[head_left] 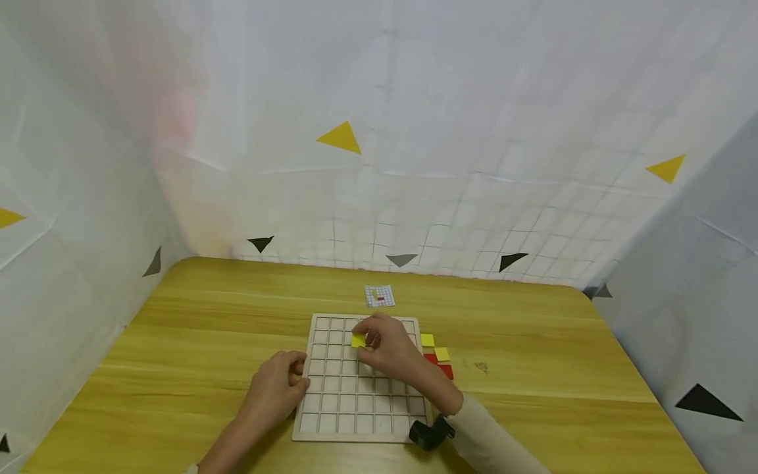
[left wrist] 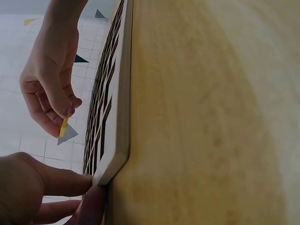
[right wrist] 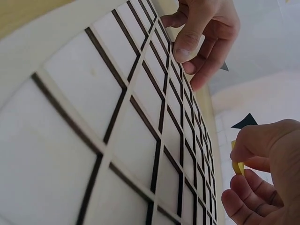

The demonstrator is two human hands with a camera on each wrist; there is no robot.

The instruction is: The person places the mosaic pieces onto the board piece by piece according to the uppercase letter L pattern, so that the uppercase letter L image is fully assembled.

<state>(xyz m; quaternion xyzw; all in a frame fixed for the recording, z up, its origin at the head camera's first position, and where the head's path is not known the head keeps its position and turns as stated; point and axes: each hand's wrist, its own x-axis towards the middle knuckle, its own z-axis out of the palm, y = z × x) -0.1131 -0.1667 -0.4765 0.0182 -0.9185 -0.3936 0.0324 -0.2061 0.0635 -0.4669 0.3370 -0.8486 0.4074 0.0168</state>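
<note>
A pale wooden grid board (head_left: 340, 437) with rows of square cells lies flat on the table. My left hand (head_left: 275, 385) pinches its left edge; in the left wrist view, thumb and fingers (left wrist: 65, 182) meet around the board's corner. Above the upper middle cells, my right hand (head_left: 387, 345) holds a small yellow square tile (head_left: 358, 340) between thumb and fingertips. The right wrist view shows that tile (right wrist: 237, 164) edge-on, raised off the grid (right wrist: 136, 126). All the board's cells in sight are bare; the right hand and forearm hide some.
Right of the board lie two yellow tiles (head_left: 442, 354) and red tiles (head_left: 445, 371), partly behind the forearm. A small printed grid card (head_left: 379, 296) sits beyond the board's far edge. White sheeting (head_left: 414, 197) encloses the wooden table (head_left: 533, 342). A black wrist camera (head_left: 431, 433) overlaps the board's near right corner.
</note>
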